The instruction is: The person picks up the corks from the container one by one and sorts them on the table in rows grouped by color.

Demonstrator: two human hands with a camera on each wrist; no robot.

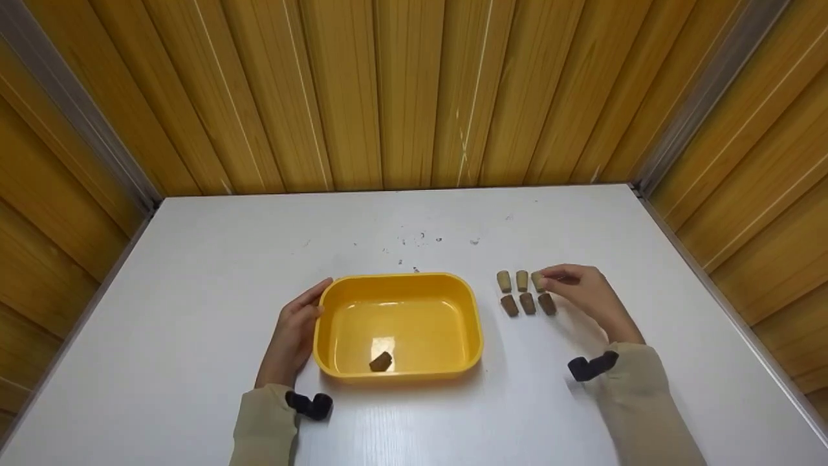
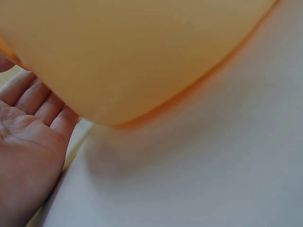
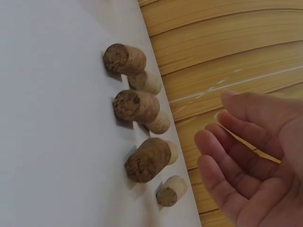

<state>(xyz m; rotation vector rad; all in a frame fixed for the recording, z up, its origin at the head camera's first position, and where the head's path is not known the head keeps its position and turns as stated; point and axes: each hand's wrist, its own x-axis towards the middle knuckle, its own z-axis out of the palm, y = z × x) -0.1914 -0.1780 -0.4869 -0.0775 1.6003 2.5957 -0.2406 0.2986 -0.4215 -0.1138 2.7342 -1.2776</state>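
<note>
My left hand [image 1: 294, 340] grips the left side of a yellow plastic basin [image 1: 479, 323], with its fingers along the outer wall; in the left wrist view the palm shows beside the wall. One brown cork [image 1: 381, 362] lies inside, close to the near wall. My right hand [image 1: 592, 294] is at the right end of two rows of tapered corks. Pale corks [image 1: 522, 281] form the far row and dark brown corks [image 1: 528, 303] the near one. In the right wrist view, the fingers [image 3: 210, 177] are loosely bent beside the corks, with nothing between them and the thumb.
A white table [image 1: 194, 272] carries the basin and corks, with small dark marks beyond the basin. Yellow wood-look panels [image 1: 407, 97] wall in the back and both sides. Black camera mounts [image 1: 310, 406] sit on both wrists.
</note>
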